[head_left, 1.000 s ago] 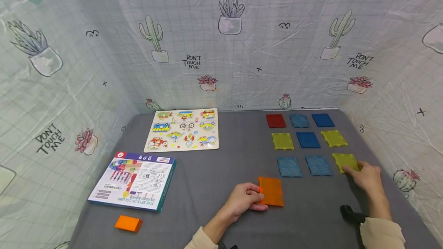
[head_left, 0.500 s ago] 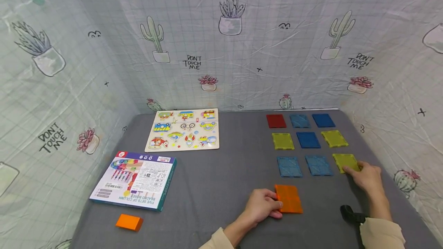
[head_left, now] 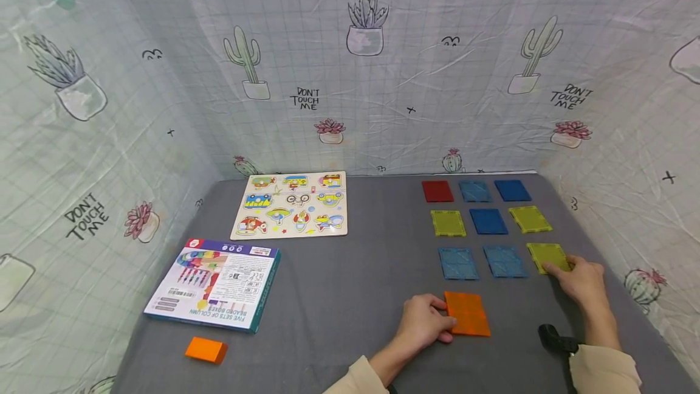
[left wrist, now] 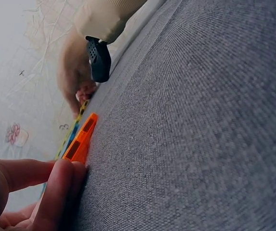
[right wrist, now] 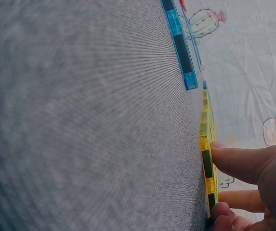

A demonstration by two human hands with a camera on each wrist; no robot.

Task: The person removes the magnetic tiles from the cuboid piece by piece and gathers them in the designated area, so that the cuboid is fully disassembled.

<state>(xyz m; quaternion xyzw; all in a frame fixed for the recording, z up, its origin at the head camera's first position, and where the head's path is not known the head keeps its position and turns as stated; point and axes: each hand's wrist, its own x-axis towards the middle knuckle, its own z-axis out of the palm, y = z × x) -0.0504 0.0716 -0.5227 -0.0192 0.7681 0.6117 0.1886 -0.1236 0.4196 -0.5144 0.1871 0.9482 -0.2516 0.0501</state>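
Note:
My left hand (head_left: 423,322) pinches the left edge of a square, see-through orange magnetic tile (head_left: 468,314), thumb on top and fingers below. In the left wrist view the orange tile (left wrist: 82,139) is seen edge-on, close over the cloth. My right hand (head_left: 582,281) holds a yellow magnetic tile (head_left: 545,257) by its right side, at the front right corner of a grid of tiles. From the right wrist view, its thumb lies on the yellow tile's (right wrist: 206,166) upper face, with the other fingers at the edge. The two light blue tiles (head_left: 458,263) (head_left: 504,261) lie left of it in that row.
Behind lie a yellow (head_left: 448,223), a dark blue (head_left: 488,221) and another yellow tile (head_left: 530,219), then red (head_left: 437,191), light blue (head_left: 474,191) and dark blue (head_left: 512,190) ones. Leftward are a picture puzzle board (head_left: 292,205), a boxed toy (head_left: 213,284) and an orange block (head_left: 206,350).
My left hand has carried the orange tile to the right, to in front of the light blue tiles. The right hand has stayed on the yellow tile.

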